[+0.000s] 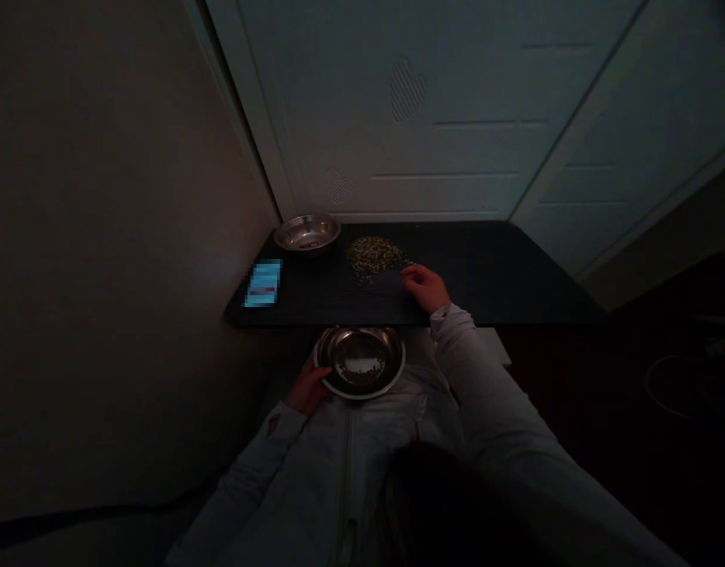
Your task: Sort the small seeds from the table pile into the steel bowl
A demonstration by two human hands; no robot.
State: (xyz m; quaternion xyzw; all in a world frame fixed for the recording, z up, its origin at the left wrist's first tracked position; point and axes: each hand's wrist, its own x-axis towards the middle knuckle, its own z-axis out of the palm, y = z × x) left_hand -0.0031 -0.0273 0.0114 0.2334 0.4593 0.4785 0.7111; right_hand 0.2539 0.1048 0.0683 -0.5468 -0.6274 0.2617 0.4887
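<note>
One-sided grip by the left hand [308, 388] on the near bowl [393, 345] risks spillage; right hand [426, 289] fingers seem curled, contents indiscernible.

Blue-lit rectangular screen [263, 283] is lying nr front-L corner of black flat surface [516, 276]; white grooved panel [338, 94] w/ striped hearts [408, 90] is standing behind its back edge.

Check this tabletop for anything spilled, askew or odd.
One thing: the seed-like grains lie loose on the dark table rather than in a bowl, some scattered near the right hand. They are fairly compactly heaped, so it may not be a spill. The metal bowl at the table's back left looks upright.
</note>
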